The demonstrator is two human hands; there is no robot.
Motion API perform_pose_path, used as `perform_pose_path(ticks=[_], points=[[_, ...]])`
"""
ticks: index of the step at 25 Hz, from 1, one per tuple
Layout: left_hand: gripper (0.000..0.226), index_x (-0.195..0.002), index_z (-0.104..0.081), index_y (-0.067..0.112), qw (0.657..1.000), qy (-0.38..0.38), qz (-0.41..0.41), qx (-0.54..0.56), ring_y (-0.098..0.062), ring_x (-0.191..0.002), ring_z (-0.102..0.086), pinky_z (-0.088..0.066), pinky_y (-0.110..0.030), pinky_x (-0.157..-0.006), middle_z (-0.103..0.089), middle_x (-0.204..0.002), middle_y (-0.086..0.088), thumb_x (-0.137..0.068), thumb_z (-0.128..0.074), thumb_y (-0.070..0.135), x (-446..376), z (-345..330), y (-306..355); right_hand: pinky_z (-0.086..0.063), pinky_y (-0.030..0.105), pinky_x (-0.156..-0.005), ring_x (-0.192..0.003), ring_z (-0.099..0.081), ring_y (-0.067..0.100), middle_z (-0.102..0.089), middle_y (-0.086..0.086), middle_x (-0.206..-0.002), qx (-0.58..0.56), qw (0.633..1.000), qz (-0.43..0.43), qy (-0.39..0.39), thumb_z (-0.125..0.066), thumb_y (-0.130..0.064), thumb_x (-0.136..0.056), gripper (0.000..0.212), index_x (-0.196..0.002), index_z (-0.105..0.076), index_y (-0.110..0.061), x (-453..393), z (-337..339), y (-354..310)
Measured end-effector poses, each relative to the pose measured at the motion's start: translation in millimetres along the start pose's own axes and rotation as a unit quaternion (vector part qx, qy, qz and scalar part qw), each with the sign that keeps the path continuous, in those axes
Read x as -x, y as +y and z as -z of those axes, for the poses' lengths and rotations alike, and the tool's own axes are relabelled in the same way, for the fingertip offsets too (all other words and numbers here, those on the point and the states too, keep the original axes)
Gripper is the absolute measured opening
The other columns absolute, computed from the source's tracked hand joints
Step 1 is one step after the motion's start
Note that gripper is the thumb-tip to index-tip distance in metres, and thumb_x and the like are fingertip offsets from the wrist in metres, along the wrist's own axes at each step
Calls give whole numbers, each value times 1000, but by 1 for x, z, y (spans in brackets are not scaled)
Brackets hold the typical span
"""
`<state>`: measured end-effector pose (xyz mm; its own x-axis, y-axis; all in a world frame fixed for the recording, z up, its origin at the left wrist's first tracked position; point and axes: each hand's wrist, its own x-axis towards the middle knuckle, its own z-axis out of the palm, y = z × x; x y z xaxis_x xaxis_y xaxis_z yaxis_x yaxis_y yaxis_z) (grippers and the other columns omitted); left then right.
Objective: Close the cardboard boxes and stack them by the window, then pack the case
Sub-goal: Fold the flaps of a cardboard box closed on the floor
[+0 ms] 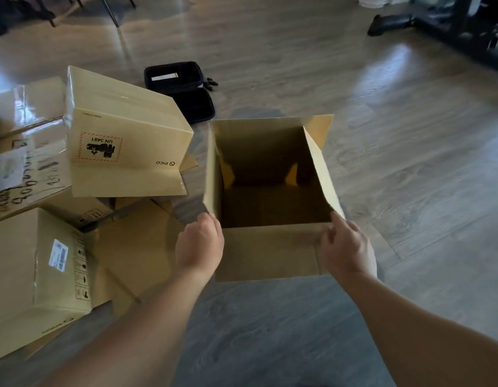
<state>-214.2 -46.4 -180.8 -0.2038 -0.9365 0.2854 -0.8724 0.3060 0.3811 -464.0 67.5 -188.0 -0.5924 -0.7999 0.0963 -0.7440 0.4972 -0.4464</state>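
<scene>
Cardboard boxes: 4, one open box [270, 174] | case [183, 88]: 1, open | left hand [200, 244], right hand [347, 247] grasp its flaps

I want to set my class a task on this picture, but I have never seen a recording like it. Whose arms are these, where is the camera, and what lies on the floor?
There is no machine here. The camera sits on a person's head and looks forward and down, so the two bare arms are that person's own. The left hand and the right hand each grip a near corner of an open cardboard box that stands on the wooden floor. Its flaps are up, and nothing can be seen in its dark inside. To the left lie several more cardboard boxes; one carries a UN 3481 label. Behind them a black zip case lies open.
</scene>
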Motion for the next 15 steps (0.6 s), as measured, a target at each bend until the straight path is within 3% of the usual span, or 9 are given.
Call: perform_pose_path(ticks=[2, 4, 7, 9, 10, 11, 13, 15], points=[[46, -58, -40, 15, 994, -23, 105, 12, -35, -49, -54, -33, -28, -50, -53, -53, -10, -104, -42, 21, -5, 2, 1, -53, 44, -91, -119, -56, 23, -61, -3, -135, 39, 997, 34, -60, -51, -35, -100, 50, -148, -45, -22, 2, -5, -6], [49, -56, -43, 17, 977, -56, 199, 51, -32, -58, -53, -40, -33, -55, -50, -55, -3, -104, -35, 27, -12, 0, 2, -45, 44, -106, -141, -39, 22, -35, -5, -160, 32, 992, 41, -119, -48, -38, -100, 65, -158, -22, -25, 0, -7, -11], [49, -68, -60, 9, 910, -58, 317, 259, -27, -53, -67, -56, -36, -49, -64, -58, -9, -105, -37, 31, -22, -8, 17, -42, 43, -107, -148, -30, 26, 0, -4, -169, 7, 991, -10, -136, -47, -35, -99, 79, -160, 1, -24, -9, -7, -17], [43, -76, -64, 13, 859, -36, 355, 366, -20, -51, -69, -57, -32, -48, -69, -61, -6, -106, -40, 32, -22, -10, 32, -45, 44, -102, -144, -35, 32, 8, -4, -168, -6, 990, -59, -132, -51, -29, -96, 84, -160, 3, -24, -20, -3, -22], [41, -78, -65, 15, 862, -26, 344, 371, -19, -55, -71, -58, -30, -50, -71, -64, -3, -107, -41, 32, -21, -11, 37, -45, 46, -101, -142, -37, 34, 7, -3, -168, -2, 988, -86, -129, -52, -26, -94, 84, -160, 0, -22, -27, -1, -23], [38, -81, -66, 16, 896, -20, 302, 327, -20, -64, -72, -57, -30, -55, -73, -71, -3, -107, -41, 29, -20, -12, 37, -44, 48, -103, -141, -37, 35, 1, -1, -168, 14, 986, -106, -129, -53, -24, -92, 83, -159, -5, -20, -33, 0, -23], [27, -105, -70, 10, 972, -23, 171, 158, -27, -87, -71, -56, -32, -68, -75, -94, -8, -105, -45, 19, -18, -15, 30, -38, 50, -106, -140, -33, 35, -17, 5, -164, 85, 982, -117, -124, -51, -27, -88, 75, -154, -18, -14, -38, 2, -20], [31, -128, -61, 2, 996, -49, 58, 35, -32, -107, -65, -55, -41, -80, -71, -114, -16, -101, -50, 12, -16, -17, 23, -31, 49, -106, -141, -24, 34, -27, 5, -158, 158, 974, -110, -123, -48, -38, -89, 66, -147, -30, -14, -36, -1, -15]])
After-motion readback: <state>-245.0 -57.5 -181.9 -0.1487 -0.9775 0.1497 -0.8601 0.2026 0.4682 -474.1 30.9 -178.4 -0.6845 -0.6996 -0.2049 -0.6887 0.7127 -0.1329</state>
